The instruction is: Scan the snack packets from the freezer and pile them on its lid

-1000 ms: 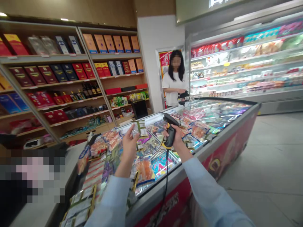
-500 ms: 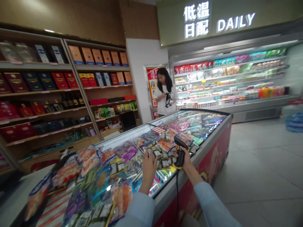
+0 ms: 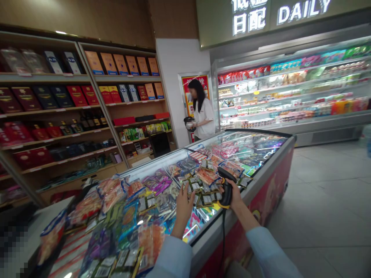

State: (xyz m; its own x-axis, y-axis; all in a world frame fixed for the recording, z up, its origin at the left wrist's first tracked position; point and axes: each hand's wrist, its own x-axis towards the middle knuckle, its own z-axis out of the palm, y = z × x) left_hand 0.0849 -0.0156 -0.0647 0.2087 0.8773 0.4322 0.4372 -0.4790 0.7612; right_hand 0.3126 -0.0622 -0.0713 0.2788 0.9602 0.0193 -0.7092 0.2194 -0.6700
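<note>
My right hand [image 3: 235, 197] grips a black barcode scanner [image 3: 226, 185] with a yellow band; its cable [image 3: 222, 239] hangs down the freezer front. My left hand [image 3: 184, 204] is raised over the glass lid, fingers pinching a small dark green snack packet [image 3: 191, 186]. Both hands hover over a chest freezer [image 3: 269, 162] whose lid is covered with many snack packets [image 3: 121, 208]. Both arms wear light blue sleeves.
A person in a white shirt [image 3: 203, 116] stands beyond the freezer holding a dark object. Wooden shelves [image 3: 87, 116] with boxed goods fill the left wall. An open refrigerated display [image 3: 290, 96] lines the back right. Tiled floor [image 3: 324, 208] lies to the right.
The view swung right and up, then settled. My hands lowered from in front of me down to the packets on the lid. The person behind turned to the left.
</note>
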